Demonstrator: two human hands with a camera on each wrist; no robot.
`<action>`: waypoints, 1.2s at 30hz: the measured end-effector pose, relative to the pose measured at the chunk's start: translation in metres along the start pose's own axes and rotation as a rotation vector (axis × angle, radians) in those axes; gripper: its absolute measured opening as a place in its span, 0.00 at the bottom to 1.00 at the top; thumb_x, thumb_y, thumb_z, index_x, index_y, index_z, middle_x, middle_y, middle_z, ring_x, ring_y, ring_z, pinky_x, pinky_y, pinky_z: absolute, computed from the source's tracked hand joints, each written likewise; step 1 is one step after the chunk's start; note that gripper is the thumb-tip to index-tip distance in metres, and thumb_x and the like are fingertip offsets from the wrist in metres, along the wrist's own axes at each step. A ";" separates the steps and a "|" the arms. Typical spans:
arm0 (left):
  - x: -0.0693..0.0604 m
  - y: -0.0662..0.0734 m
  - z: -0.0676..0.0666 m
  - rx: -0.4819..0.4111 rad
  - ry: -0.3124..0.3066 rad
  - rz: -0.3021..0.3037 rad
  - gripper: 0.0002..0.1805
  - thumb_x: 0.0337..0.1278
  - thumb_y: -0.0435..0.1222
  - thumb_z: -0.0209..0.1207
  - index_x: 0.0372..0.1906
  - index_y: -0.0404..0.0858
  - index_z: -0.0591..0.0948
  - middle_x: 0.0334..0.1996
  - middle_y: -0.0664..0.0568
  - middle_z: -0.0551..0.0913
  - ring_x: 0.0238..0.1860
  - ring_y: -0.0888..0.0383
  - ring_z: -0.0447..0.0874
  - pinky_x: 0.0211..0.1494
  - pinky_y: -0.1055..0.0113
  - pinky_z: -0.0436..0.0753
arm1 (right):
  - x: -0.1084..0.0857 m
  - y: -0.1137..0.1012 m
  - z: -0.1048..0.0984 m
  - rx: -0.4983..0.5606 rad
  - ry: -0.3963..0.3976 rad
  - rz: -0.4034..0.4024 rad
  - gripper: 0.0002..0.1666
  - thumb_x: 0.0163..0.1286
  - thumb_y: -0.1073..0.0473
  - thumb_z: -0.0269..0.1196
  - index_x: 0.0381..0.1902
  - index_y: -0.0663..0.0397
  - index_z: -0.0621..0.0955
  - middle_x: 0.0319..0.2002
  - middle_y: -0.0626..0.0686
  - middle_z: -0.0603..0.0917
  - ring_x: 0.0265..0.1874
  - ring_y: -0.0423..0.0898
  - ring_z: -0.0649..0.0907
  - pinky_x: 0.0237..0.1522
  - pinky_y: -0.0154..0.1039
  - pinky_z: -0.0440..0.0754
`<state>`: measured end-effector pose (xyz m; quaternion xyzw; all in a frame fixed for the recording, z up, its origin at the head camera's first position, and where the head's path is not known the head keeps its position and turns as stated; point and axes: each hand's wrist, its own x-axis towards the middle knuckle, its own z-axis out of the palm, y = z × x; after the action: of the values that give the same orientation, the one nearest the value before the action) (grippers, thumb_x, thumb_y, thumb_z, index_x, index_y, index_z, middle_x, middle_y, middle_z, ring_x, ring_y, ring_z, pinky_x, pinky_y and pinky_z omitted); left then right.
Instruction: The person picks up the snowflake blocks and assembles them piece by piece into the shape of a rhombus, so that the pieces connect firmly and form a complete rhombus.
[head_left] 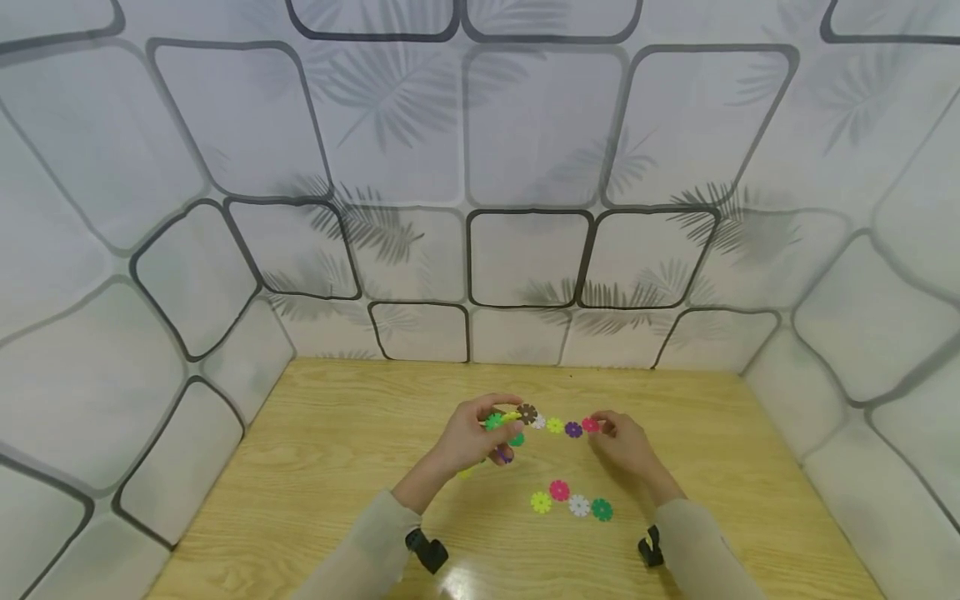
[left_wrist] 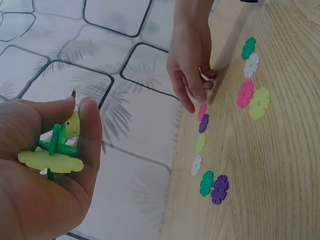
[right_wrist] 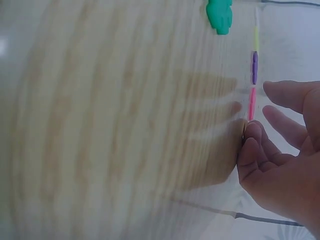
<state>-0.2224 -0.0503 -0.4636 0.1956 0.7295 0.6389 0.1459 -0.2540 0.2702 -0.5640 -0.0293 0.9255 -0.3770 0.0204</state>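
My left hand [head_left: 468, 433] holds several flower-shaped plastic discs. Green discs [left_wrist: 55, 140] and a yellow disc [left_wrist: 50, 161] interlock within its curved fingers, and a brown disc [head_left: 527, 414] shows at its fingertips. On the table a row runs rightward: a white disc [head_left: 539, 422], a yellow disc [head_left: 555, 425], a purple disc [head_left: 573, 429] and a pink disc [head_left: 590, 425]. At the pink end my right hand [head_left: 626, 446] rests with loosely bent fingers beside or touching that disc. The right wrist view shows the row nearly edge-on.
Nearer the front of the wooden table [head_left: 337, 483] lies a second group: a yellow disc [head_left: 541, 502], a pink disc [head_left: 559, 490], a white disc [head_left: 579, 506] and a green disc [head_left: 602, 510]. Another green disc [left_wrist: 206, 183] and purple disc [left_wrist: 219, 189] lie below the left hand. Patterned cloth walls surround the table.
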 end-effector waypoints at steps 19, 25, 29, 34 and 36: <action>0.000 -0.001 0.000 -0.003 0.011 -0.019 0.24 0.71 0.38 0.67 0.69 0.43 0.81 0.43 0.41 0.89 0.24 0.57 0.88 0.34 0.48 0.93 | 0.007 0.014 0.008 -0.032 0.013 -0.013 0.28 0.72 0.61 0.66 0.67 0.64 0.78 0.46 0.60 0.82 0.44 0.52 0.80 0.49 0.52 0.83; 0.000 -0.003 -0.001 0.010 0.023 -0.020 0.22 0.72 0.37 0.67 0.68 0.43 0.82 0.47 0.41 0.87 0.24 0.57 0.88 0.33 0.49 0.92 | 0.009 0.012 0.010 -0.071 0.029 -0.007 0.29 0.72 0.61 0.66 0.68 0.65 0.78 0.43 0.59 0.82 0.42 0.51 0.79 0.48 0.51 0.82; 0.000 -0.003 -0.001 0.010 0.027 -0.016 0.22 0.72 0.37 0.66 0.67 0.41 0.82 0.50 0.39 0.86 0.24 0.60 0.88 0.33 0.47 0.93 | 0.009 0.009 0.009 -0.082 0.028 -0.006 0.28 0.72 0.61 0.66 0.67 0.66 0.78 0.40 0.58 0.82 0.39 0.50 0.79 0.44 0.46 0.81; 0.000 -0.003 -0.001 0.012 0.022 -0.022 0.22 0.72 0.37 0.67 0.67 0.42 0.82 0.41 0.42 0.88 0.24 0.61 0.89 0.37 0.41 0.92 | 0.009 0.008 0.009 -0.096 0.022 -0.006 0.26 0.72 0.61 0.66 0.66 0.65 0.80 0.38 0.56 0.81 0.37 0.48 0.78 0.39 0.40 0.78; 0.000 -0.002 -0.001 0.012 0.018 -0.026 0.22 0.71 0.37 0.67 0.67 0.42 0.82 0.37 0.45 0.88 0.24 0.61 0.89 0.37 0.40 0.92 | 0.009 0.008 0.009 -0.099 0.022 -0.009 0.25 0.72 0.61 0.66 0.64 0.64 0.81 0.39 0.56 0.81 0.37 0.48 0.78 0.39 0.40 0.78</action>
<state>-0.2226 -0.0515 -0.4656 0.1812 0.7371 0.6344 0.1463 -0.2627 0.2691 -0.5765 -0.0306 0.9431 -0.3310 0.0072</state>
